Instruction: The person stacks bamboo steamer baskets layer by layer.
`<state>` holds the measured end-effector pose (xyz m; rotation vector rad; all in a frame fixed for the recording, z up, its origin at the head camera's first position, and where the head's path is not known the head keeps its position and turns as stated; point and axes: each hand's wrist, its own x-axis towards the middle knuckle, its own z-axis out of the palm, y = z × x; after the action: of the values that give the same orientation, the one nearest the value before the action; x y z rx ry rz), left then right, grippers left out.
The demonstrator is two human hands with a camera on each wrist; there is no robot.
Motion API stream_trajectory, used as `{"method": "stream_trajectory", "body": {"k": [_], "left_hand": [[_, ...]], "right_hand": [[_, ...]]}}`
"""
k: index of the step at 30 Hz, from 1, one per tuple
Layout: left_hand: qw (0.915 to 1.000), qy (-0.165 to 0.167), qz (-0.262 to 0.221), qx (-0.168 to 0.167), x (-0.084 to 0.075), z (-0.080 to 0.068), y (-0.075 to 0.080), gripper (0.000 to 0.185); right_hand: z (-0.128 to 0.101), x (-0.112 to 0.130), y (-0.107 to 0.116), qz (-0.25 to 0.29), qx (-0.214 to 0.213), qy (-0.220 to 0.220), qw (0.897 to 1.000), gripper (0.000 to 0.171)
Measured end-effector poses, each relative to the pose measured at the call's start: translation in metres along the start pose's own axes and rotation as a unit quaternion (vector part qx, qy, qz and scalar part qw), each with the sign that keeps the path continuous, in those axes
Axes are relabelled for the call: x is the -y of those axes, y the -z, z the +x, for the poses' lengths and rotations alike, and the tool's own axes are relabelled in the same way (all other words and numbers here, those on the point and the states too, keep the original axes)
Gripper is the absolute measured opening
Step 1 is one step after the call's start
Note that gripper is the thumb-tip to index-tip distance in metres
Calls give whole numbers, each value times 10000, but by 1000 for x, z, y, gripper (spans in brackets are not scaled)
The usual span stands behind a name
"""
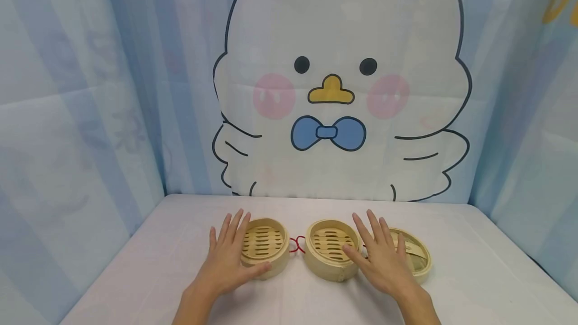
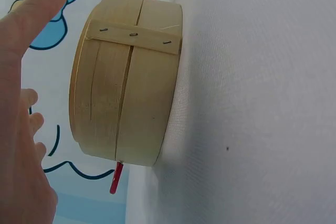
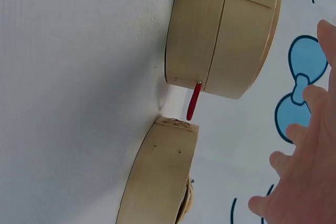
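Two round bamboo steamer baskets stand on the white table: the left basket (image 1: pixel 277 262) and the middle basket (image 1: pixel 324 266), their slatted bottoms visible from above. To their right lies a woven bamboo lid (image 1: pixel 421 270). My left hand (image 1: pixel 228 261), fingers spread and straight, overlaps the left basket's near left side in the head view. In the left wrist view, a gap shows between that hand and the basket wall (image 2: pixel 144 87). My right hand (image 1: pixel 383 262), also spread, hovers between the middle basket and the lid, hiding part of the lid. Nothing is held in either hand.
Red loops (image 1: pixel 297 245) stick out from the basket sides between the left and middle baskets. Behind the white tabletop (image 1: pixel 289 310) hangs a curtain (image 1: pixel 329 169) printed with a white bird and blue bow tie. Blue striped curtains flank both sides.
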<state>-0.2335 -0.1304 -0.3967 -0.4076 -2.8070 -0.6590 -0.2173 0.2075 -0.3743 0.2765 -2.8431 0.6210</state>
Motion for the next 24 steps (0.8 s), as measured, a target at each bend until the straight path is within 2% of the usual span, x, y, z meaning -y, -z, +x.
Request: {"method": "stream_trajectory", "body": {"k": [14, 24], "left_hand": [[9990, 122, -412, -100, 3, -1, -2, 123], [9978, 78, -643, -165, 5, -3, -3, 121]], "right_hand": [[0, 3, -3, 31, -76, 171, 9998, 76], [-1, 6, -7, -22, 19, 318, 9995, 80]]}}
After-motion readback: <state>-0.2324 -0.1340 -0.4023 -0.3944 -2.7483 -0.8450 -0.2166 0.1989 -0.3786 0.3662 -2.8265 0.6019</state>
